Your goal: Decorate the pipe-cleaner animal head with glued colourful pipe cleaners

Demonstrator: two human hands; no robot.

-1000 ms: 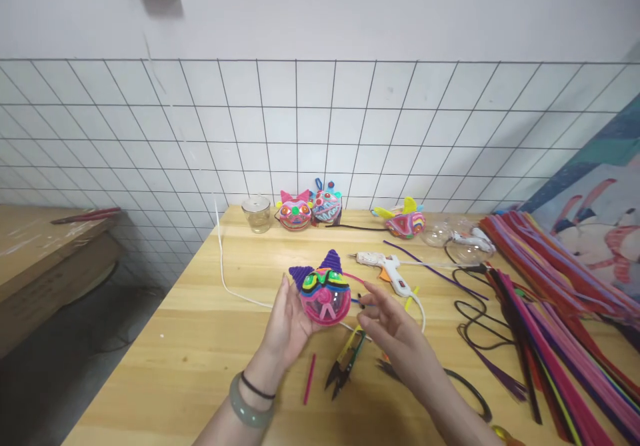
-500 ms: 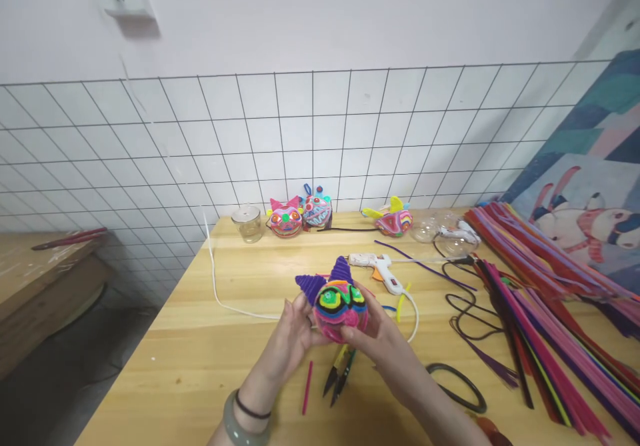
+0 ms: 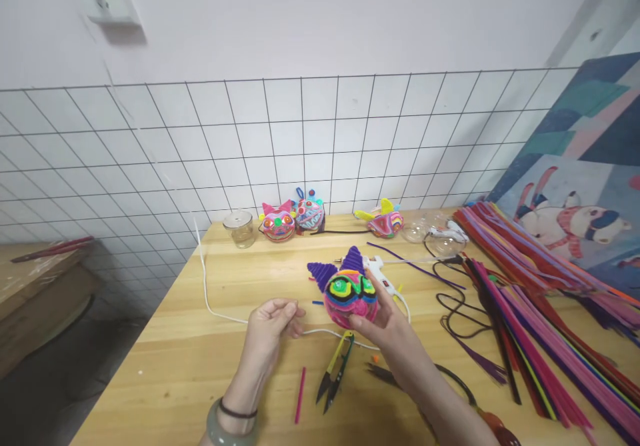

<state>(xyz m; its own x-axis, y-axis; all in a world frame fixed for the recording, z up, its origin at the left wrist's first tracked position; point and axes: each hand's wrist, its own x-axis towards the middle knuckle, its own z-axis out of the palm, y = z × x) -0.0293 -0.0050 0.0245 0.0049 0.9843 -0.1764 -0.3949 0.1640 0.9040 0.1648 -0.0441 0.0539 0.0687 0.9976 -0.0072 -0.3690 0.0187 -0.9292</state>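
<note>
While the right hand [image 3: 387, 313] cups the fuzzy cat-face ball [image 3: 350, 291] above the snips [image 3: 334, 371], its grip wrapped underneath, the left hand [image 3: 270, 323] hovers loosely curled, empty; light, squashable, best held by its round body.

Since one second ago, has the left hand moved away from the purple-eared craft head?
Yes. The left hand has let go and now lies left of the craft head, nearer the white cord; the right hand alone holds it.
</note>
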